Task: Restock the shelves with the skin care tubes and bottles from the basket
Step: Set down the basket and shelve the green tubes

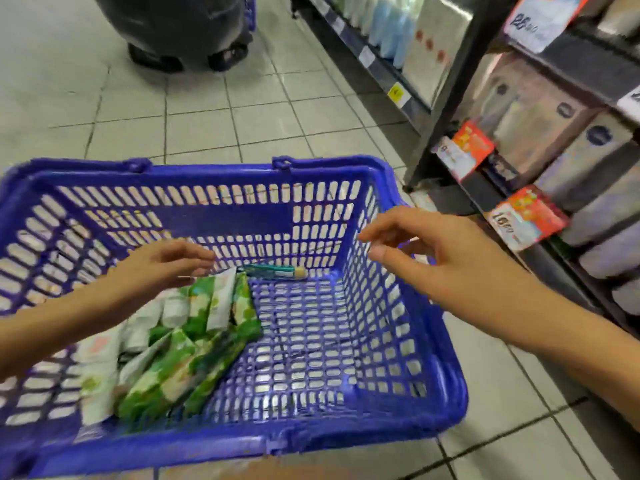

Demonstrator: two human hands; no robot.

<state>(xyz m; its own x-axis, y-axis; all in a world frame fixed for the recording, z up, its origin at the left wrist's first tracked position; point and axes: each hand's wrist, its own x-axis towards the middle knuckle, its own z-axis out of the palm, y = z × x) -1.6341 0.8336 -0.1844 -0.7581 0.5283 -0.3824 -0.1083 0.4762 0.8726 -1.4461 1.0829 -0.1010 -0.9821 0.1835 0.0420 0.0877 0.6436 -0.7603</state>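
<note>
A: Where's the stock?
B: Green-white tubes [180, 358] piled on the left of the blue mesh basket [242, 441]. Teal tube [273, 271] by far wall.
A: Handling?
B: Prob. light, soft, slick plastic. Grab mid-body.
A: Hands?
B: Right hand [433, 251] fingers apart, holds nothing. Left hand [162, 261] over pile, blurry, can't tell if pinching.

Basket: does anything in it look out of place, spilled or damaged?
Nothing spilled or broken shows. The green-and-white tubes lie jumbled in a heap in the left half of the blue basket. One slim teal tube lies on its own along the foot of the far wall, beside the heap.
</note>
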